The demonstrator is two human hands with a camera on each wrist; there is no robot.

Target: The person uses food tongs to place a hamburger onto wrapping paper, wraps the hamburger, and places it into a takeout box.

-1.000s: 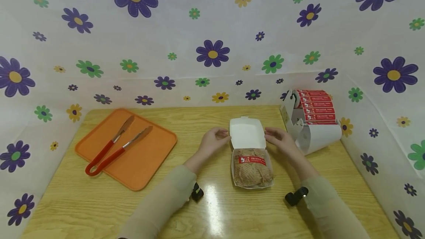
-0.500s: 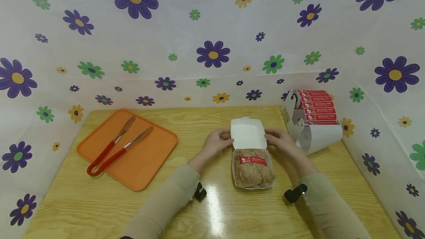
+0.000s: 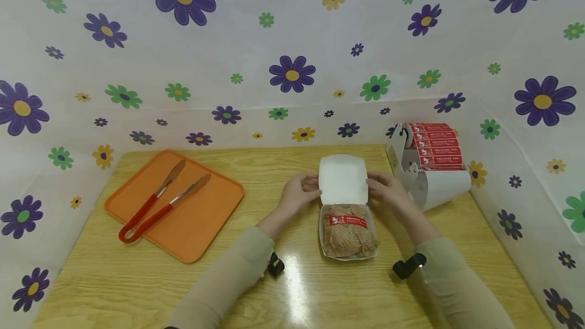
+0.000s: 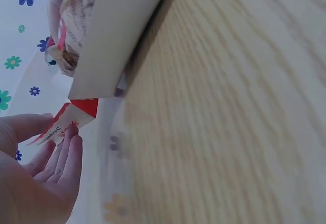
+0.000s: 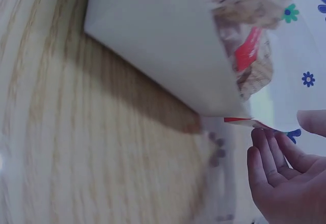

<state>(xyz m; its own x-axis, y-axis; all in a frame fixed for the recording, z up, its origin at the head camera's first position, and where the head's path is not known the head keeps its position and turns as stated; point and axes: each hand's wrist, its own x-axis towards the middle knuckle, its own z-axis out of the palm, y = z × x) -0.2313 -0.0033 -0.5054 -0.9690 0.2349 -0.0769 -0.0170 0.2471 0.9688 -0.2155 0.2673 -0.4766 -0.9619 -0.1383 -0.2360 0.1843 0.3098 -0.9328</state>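
An opened white burger box point(image 3: 343, 179) stands right of the table's middle, its lid raised at the back. In its base lies a burger wrapped in brown printed paper point(image 3: 349, 241) with a red label strip point(image 3: 347, 221). My left hand point(image 3: 297, 192) holds the lid's left edge between thumb and fingers; the lid's red-and-white outside point(image 4: 76, 113) shows in the left wrist view. At the lid's right edge is my right hand point(image 3: 388, 192). In the right wrist view its fairly straight fingertips point(image 5: 261, 135) touch the outside of the lid, with the thumb apart.
An orange tray point(image 3: 196, 237) on the left bears red-handled tongs point(image 3: 146, 217). A label dispenser point(image 3: 441, 187) with a roll of red labels point(image 3: 436, 143) stands at the back right. Flower-printed white sheeting point(image 3: 247, 39) encloses the wooden table point(image 3: 320, 298).
The box lid has tilted upward and looks taller now. My left hand has come in against its edge, and my right hand has stayed at the other edge.
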